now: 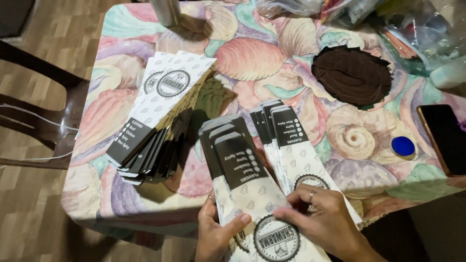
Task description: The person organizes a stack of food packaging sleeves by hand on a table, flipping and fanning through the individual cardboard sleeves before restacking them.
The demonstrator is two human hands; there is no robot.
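We hold a fanned stack of flat paper sleeves (242,179), white with a black band at one end and a round stamp near the other, low over the near edge of the bench (121,194). Our left hand (216,233) grips the stack from below, thumb curled over the top sheet and fingers hidden beneath it. Our right hand (323,218) lies on the stack's right side, fingertips pressed together on the top sleeve's edge as if to slide it off; a ring shows on one finger.

A second fan of the same sleeves (291,145) lies just beside the held stack, partly under our right hand, and a larger pile (155,121) rests well apart to the left, near the bench's edge.

To do this well, we judge that the left thumb should keep steady pressure so the fan does not splay, while the right fingertips lift only one sheet; the paper looks slick and thin, so two may cling together. The held stack hangs partly past the bench edge, so a loose grip could spill sleeves onto the floor (39,204).

Farther off lie a dark round mat (352,75), a small blue cap (403,146) and a phone (444,138), all well apart from our hands.
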